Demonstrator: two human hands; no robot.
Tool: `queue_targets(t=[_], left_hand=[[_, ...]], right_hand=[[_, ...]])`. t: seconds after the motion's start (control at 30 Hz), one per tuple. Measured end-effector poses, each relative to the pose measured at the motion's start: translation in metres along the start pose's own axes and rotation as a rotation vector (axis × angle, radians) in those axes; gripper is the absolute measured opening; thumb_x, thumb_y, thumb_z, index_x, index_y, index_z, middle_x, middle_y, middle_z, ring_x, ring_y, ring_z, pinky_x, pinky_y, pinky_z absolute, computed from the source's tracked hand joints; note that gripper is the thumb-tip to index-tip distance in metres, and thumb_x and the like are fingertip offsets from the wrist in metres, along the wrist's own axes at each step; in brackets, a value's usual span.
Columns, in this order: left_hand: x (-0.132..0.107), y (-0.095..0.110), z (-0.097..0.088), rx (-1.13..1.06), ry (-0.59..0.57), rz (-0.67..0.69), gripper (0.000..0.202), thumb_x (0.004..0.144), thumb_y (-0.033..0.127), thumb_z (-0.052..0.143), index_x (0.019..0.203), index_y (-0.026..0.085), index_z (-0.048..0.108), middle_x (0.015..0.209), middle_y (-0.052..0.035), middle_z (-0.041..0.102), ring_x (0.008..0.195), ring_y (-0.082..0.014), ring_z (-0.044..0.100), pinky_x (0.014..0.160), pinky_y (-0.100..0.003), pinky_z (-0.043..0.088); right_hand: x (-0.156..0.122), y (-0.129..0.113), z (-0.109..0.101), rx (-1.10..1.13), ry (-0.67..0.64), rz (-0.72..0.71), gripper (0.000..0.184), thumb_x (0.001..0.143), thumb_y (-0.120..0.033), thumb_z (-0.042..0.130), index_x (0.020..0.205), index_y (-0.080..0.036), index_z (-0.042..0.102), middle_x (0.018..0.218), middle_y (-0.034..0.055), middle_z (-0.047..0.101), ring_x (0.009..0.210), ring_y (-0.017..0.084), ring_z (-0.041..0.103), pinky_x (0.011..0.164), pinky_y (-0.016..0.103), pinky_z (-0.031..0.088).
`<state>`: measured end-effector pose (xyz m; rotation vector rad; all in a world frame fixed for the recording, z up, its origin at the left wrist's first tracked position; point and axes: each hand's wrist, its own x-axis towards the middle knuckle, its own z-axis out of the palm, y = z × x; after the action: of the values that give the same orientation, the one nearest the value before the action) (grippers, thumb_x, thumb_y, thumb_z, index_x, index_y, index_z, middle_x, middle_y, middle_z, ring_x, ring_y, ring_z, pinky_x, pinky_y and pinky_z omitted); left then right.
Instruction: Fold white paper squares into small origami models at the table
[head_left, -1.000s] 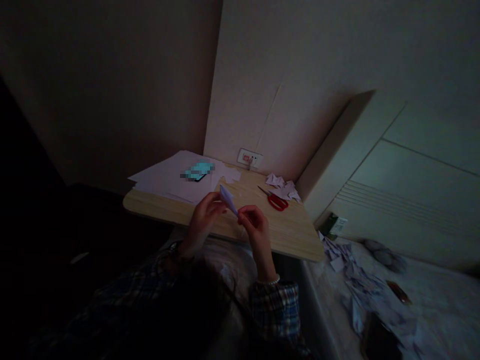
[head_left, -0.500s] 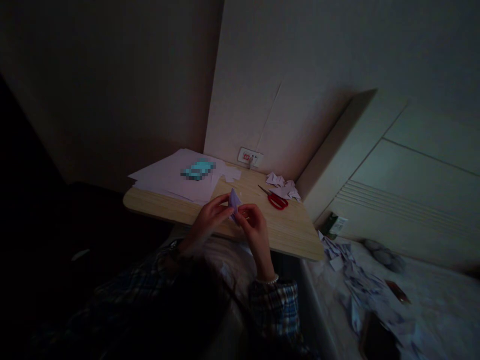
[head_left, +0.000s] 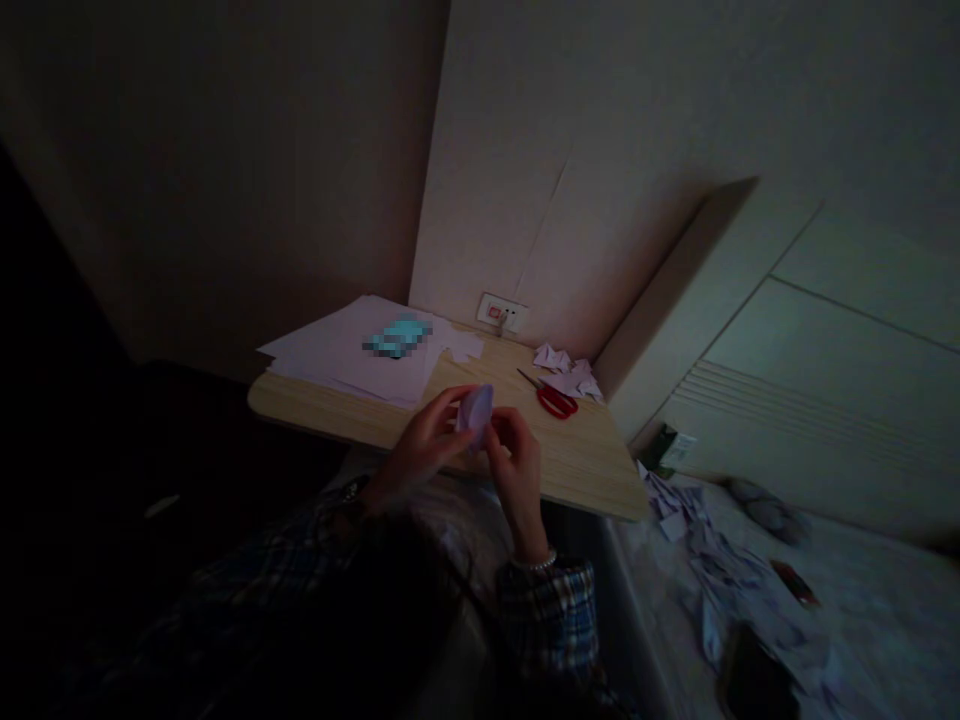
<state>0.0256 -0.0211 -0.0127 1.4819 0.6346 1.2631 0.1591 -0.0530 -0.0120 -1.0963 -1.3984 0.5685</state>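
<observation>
A small folded piece of pale purple paper [head_left: 475,410] is held up between both hands, over the front edge of the wooden table [head_left: 517,450]. My left hand [head_left: 431,435] grips its left side, thumb in front and fingers behind. On the lower right side, my right hand [head_left: 516,455] pinches the paper with thumb and fingertips. The paper looks opened out, with a rounded hollow facing me; its finer folds are too dark to make out. Red-handled scissors [head_left: 555,400] lie on the table to the right of my hands.
Large paper sheets [head_left: 337,350] cover the table's left part, with a pixelated turquoise item [head_left: 399,336] on top. Folded paper pieces [head_left: 574,378] lie by the wall, near a socket [head_left: 502,312]. To the right, a bed [head_left: 862,600] carries many paper pieces [head_left: 720,560].
The folded paper has gone from a narrow, pointed shape to a wider, open one turned toward me. Both hands keep hold of it, and the right has shifted slightly.
</observation>
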Motion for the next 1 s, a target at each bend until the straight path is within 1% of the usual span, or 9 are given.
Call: queue_targets(t=[0.1, 0.2, 0.33, 0.4, 0.53, 0.63, 0.8, 0.9, 1.0], left_hand=[[0.0, -0.001, 0.001, 0.001, -0.001, -0.008, 0.059, 0.068, 0.024, 0.066, 0.124, 0.017, 0.049, 0.129, -0.0121, 0.056, 0.106, -0.025, 0.06, 0.085, -0.032, 0.051], [0.0, 0.0, 0.001, -0.026, 0.002, 0.035, 0.061, 0.066, 0.019, 0.062, 0.125, 0.016, 0.048, 0.132, -0.0136, 0.053, 0.112, -0.0262, 0.057, 0.089, -0.034, 0.049], [-0.001, 0.003, 0.001, -0.032, -0.001, 0.066, 0.058, 0.067, 0.015, 0.058, 0.125, 0.016, 0.048, 0.134, -0.0141, 0.051, 0.116, -0.0253, 0.055, 0.092, -0.034, 0.048], [-0.002, 0.003, 0.001, 0.008, -0.019, 0.048, 0.056, 0.069, 0.015, 0.059, 0.124, 0.016, 0.049, 0.135, -0.0134, 0.05, 0.113, -0.0242, 0.057, 0.091, -0.033, 0.048], [-0.002, 0.0, 0.001, 0.051, -0.069, 0.044, 0.055, 0.07, 0.02, 0.067, 0.123, 0.018, 0.051, 0.135, -0.0117, 0.05, 0.113, -0.0238, 0.056, 0.091, -0.032, 0.048], [-0.002, -0.002, 0.001, 0.015, -0.086, 0.036, 0.055, 0.072, 0.021, 0.067, 0.124, 0.02, 0.052, 0.136, -0.0106, 0.05, 0.115, -0.0244, 0.055, 0.091, -0.033, 0.048], [-0.003, -0.001, 0.0, -0.072, -0.115, 0.036, 0.052, 0.072, 0.018, 0.065, 0.122, 0.02, 0.054, 0.135, -0.0111, 0.05, 0.121, -0.0262, 0.05, 0.096, -0.036, 0.045], [-0.004, 0.002, -0.001, -0.131, -0.121, 0.038, 0.05, 0.072, 0.019, 0.066, 0.121, 0.02, 0.055, 0.135, -0.0111, 0.05, 0.123, -0.0258, 0.049, 0.1, -0.037, 0.042], [-0.004, 0.002, -0.002, -0.197, -0.105, 0.033, 0.048, 0.072, 0.021, 0.069, 0.119, 0.02, 0.056, 0.134, -0.0107, 0.053, 0.122, -0.0257, 0.05, 0.101, -0.037, 0.04]], right_hand=[[0.0, 0.005, 0.001, 0.053, -0.026, 0.023, 0.013, 0.077, -0.023, 0.056, 0.09, -0.02, 0.059, 0.079, 0.0012, 0.066, 0.071, 0.016, 0.061, 0.063, 0.028, 0.048], [0.001, 0.01, 0.001, 0.119, -0.008, 0.06, 0.017, 0.075, -0.023, 0.058, 0.092, -0.021, 0.057, 0.074, -0.0012, 0.063, 0.063, 0.014, 0.06, 0.059, 0.026, 0.049], [0.002, 0.01, 0.002, 0.194, 0.039, 0.098, 0.037, 0.072, -0.017, 0.058, 0.106, -0.023, 0.047, 0.065, -0.0075, 0.056, 0.055, 0.011, 0.057, 0.054, 0.023, 0.049], [0.001, 0.009, 0.002, 0.175, 0.036, 0.094, 0.044, 0.072, -0.016, 0.057, 0.114, -0.023, 0.042, 0.067, -0.0077, 0.056, 0.056, 0.01, 0.057, 0.055, 0.022, 0.048], [0.001, 0.008, 0.001, 0.007, 0.066, 0.03, 0.045, 0.073, -0.016, 0.055, 0.117, -0.022, 0.047, 0.086, -0.0001, 0.062, 0.067, 0.011, 0.058, 0.059, 0.022, 0.048], [0.002, 0.007, -0.001, -0.14, 0.132, -0.047, 0.039, 0.074, -0.017, 0.055, 0.113, -0.02, 0.054, 0.105, 0.0067, 0.058, 0.077, 0.013, 0.056, 0.061, 0.024, 0.05], [0.001, 0.0, -0.004, -0.278, 0.223, -0.226, 0.061, 0.072, -0.011, 0.054, 0.13, -0.024, 0.045, 0.124, 0.0107, 0.045, 0.106, 0.019, 0.049, 0.076, 0.03, 0.051], [0.0, -0.002, -0.005, -0.312, 0.214, -0.284, 0.042, 0.075, -0.011, 0.051, 0.114, -0.023, 0.058, 0.12, 0.0094, 0.049, 0.111, 0.02, 0.048, 0.083, 0.033, 0.048], [0.0, 0.001, -0.007, -0.304, 0.225, -0.271, 0.021, 0.078, -0.014, 0.051, 0.091, -0.021, 0.066, 0.103, 0.0065, 0.057, 0.1, 0.019, 0.054, 0.084, 0.034, 0.046]])
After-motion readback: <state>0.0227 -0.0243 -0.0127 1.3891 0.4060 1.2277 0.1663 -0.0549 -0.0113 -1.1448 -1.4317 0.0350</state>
